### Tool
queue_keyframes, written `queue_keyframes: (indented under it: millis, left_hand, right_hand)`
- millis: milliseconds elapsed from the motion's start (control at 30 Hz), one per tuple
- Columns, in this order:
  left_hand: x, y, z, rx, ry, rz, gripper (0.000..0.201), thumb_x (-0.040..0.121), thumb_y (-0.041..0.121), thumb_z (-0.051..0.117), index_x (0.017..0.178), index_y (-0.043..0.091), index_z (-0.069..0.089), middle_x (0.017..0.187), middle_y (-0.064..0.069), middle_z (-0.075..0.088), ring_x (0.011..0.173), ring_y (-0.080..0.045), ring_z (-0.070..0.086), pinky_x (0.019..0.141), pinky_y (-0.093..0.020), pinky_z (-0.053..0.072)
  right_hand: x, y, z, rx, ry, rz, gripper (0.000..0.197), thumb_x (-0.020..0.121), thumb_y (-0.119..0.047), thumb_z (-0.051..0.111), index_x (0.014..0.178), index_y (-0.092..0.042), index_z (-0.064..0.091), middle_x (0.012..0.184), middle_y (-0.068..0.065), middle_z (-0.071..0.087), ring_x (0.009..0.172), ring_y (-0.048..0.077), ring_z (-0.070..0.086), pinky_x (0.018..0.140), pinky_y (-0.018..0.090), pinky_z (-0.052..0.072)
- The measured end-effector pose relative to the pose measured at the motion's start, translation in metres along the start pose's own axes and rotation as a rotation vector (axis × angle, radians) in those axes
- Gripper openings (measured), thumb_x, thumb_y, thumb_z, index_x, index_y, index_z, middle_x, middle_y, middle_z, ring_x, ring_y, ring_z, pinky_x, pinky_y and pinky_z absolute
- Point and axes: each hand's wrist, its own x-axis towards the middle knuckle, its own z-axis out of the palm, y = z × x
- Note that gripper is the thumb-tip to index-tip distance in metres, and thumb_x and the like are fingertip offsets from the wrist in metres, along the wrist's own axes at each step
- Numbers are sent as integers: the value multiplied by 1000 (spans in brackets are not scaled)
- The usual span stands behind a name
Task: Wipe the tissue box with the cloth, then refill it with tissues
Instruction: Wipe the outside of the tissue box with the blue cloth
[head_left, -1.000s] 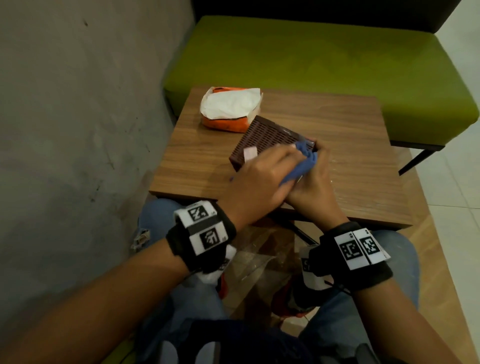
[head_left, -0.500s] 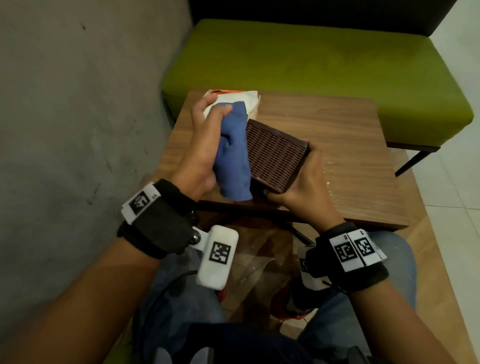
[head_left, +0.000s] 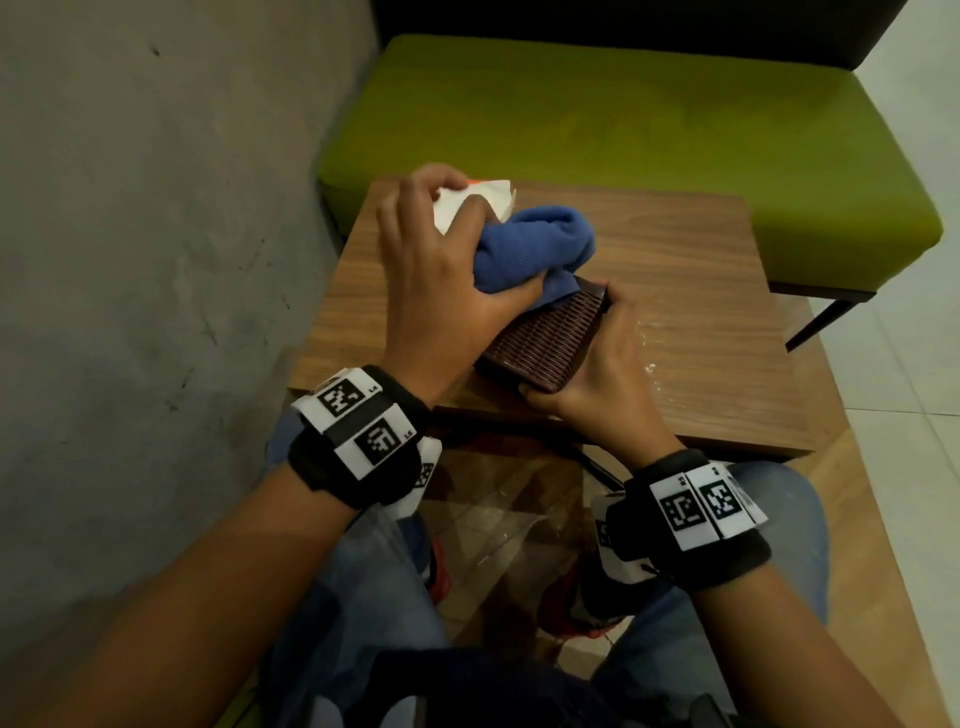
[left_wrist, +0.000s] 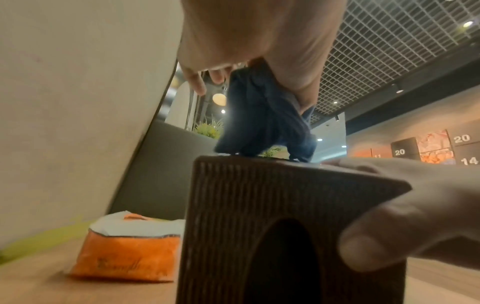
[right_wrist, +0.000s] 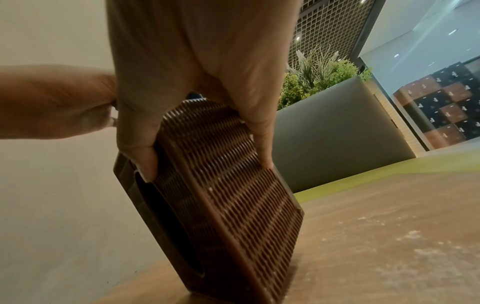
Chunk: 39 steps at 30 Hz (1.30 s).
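Observation:
The brown woven tissue box (head_left: 545, 338) stands tilted on its edge on the wooden table (head_left: 701, 312). My right hand (head_left: 597, 364) grips the box (right_wrist: 228, 201) by its right side, thumb near the dark oval slot (left_wrist: 280, 257). My left hand (head_left: 441, 280) holds the bunched blue cloth (head_left: 530, 244) and presses it on the box's upper far end. The cloth (left_wrist: 265, 115) hangs from my palm onto the box's top edge (left_wrist: 259, 162). The orange tissue pack (left_wrist: 127, 248) lies behind on the table, mostly hidden by my left hand in the head view.
A green bench (head_left: 623, 130) runs along the table's far side. A grey concrete wall (head_left: 156, 260) stands close on the left. White specks and a wet sheen (head_left: 649, 353) mark the table to the right of the box. My knees are under the near edge.
My left hand turned palm-down and swept the cloth from the box's left side up over its far end. The right hand tipped the box a little flatter.

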Motion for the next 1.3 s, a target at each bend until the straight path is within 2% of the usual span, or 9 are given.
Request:
queue_keyframes:
  millis: [167,267,367,500,700,867,1000,1167,1300]
  left_hand:
    - [-26,16,7,-314,-313,9,55,68,13,79,117,6,53,108,-4,55,96,-13,53,85,-30,49]
    - [-55,19,7,-313,-483,203,56,78,10,71,126,21,43,108,-4,57,94,-20,56,82,-40,49]
    - [-44,3,7,-128,-470,367,56,79,5,64,131,21,51,110,-14,57,94,-30,55,80,-47,47]
    - [7,-28,19,-172,-197,-63,34,76,14,66,109,4,62,114,-18,55,107,-31,54,91,-40,45]
    - [-47,-4,19,-219,-441,280,45,78,6,57,122,-1,57,127,-17,59,122,-26,53,112,-36,32]
    - [-16,-45,20,-368,-60,-205,25,82,8,66,107,3,64,97,-12,69,87,-10,62,75,-29,52]
    - [-52,-37,25,-243,-31,-96,25,85,9,56,105,-5,62,91,-15,66,87,-14,56,81,-6,44]
    - [-33,-42,15,-408,-12,-230,24,82,5,66,106,7,62,94,1,63,82,12,57,73,-5,43]
    - [-32,-29,18,-403,-55,-219,21,82,4,67,102,5,62,92,-4,66,81,-2,61,67,-12,44]
  right_hand:
    - [-1,2,-4,19,-48,123,80,64,-26,85,130,-11,43,119,3,52,112,19,56,90,18,50]
    - [-10,1,-7,39,-232,243,41,79,5,74,83,-27,49,87,-17,48,118,28,59,65,0,42]
    - [-9,1,-6,29,-145,180,43,73,-12,83,101,-23,52,101,-8,56,123,26,55,82,6,48]
    - [1,2,2,-20,0,39,107,52,-40,84,137,-19,23,131,13,45,122,29,51,100,46,47]
    - [6,5,-7,19,-79,120,112,55,-63,80,136,-7,25,133,14,50,122,23,55,105,46,45]
    - [6,4,-9,61,-20,34,108,51,-42,84,137,-26,20,134,11,44,124,22,51,100,44,50]
    - [1,-1,-13,39,-52,15,104,53,-44,83,135,-24,23,132,10,43,122,22,51,99,43,50]
    - [9,-8,-12,36,-114,28,106,56,-31,87,138,-10,23,133,8,43,120,18,51,101,28,47]
    - [19,-15,-28,-174,-175,18,126,58,-24,91,150,-3,8,146,14,33,136,27,37,111,20,34]
